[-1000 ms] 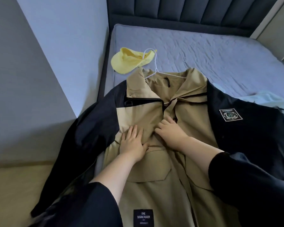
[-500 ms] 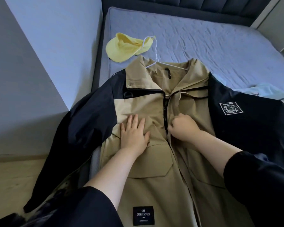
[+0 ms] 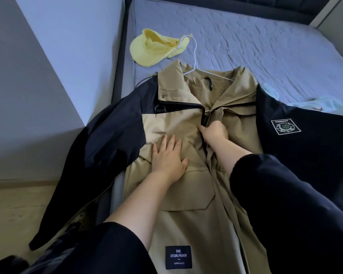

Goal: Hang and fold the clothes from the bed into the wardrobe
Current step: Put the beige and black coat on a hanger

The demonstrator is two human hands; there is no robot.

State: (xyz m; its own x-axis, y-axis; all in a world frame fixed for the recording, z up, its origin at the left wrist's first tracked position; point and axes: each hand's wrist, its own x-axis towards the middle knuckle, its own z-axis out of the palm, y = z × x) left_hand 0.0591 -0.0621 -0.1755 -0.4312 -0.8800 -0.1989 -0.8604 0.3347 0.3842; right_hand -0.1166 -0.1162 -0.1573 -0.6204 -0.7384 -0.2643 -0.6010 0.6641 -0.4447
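Pressing flat on jacket (image 3: pixel 186 194) chest, left hand (image 3: pixel 167 157) fingers spread and gripping nothing, right hand (image 3: pixel 214 133) just beside it, closed on zipper edge, hanger (image 3: pixel 194 62) beyond both

One view only, from a head-worn wide-angle camera looking forward and steeply down over the foot end of the bed (image 3: pixel 246 36). It sits close above the jacket (image 3: pixel 178 123), which fills the centre and lower frame. Both forearms enter from the bottom edge. The wall (image 3: pixel 38 76) takes the upper left, the floor (image 3: pixel 14 210) the lower left, the headboard (image 3: pixel 265 4) the top edge. Straight lines bow towards the frame's edges.
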